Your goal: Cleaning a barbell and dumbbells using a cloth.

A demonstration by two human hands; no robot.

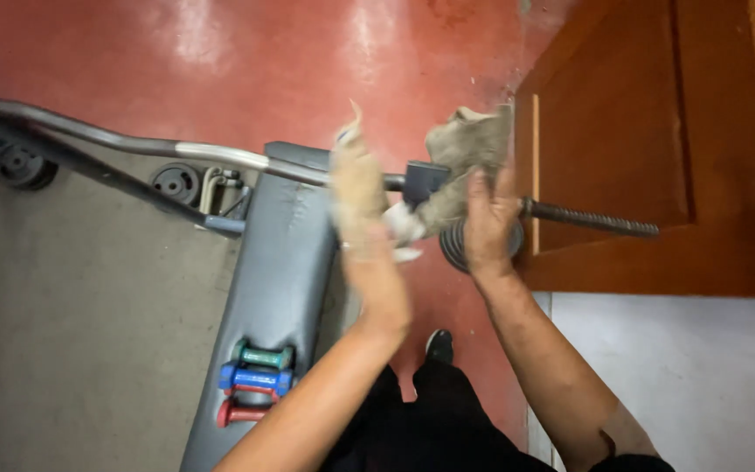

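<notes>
Both my hands hold a dirty beige-grey rag (465,149) raised above a weight bench. My left hand (369,253) grips one blurred end of the rag, which hangs over the bench's top. My right hand (489,223) clutches the other, bunched end near the wooden door. Just behind the rag runs a curved metal barbell bar (211,154) resting across the bench, its threaded end (592,218) sticking out to the right.
A grey padded bench (277,262) carries three small dumbbells, green (264,356), blue (255,378) and red (239,411). Black weight plates (176,182) lie on a grey mat at left. A wooden door (648,131) stands at right on the red floor.
</notes>
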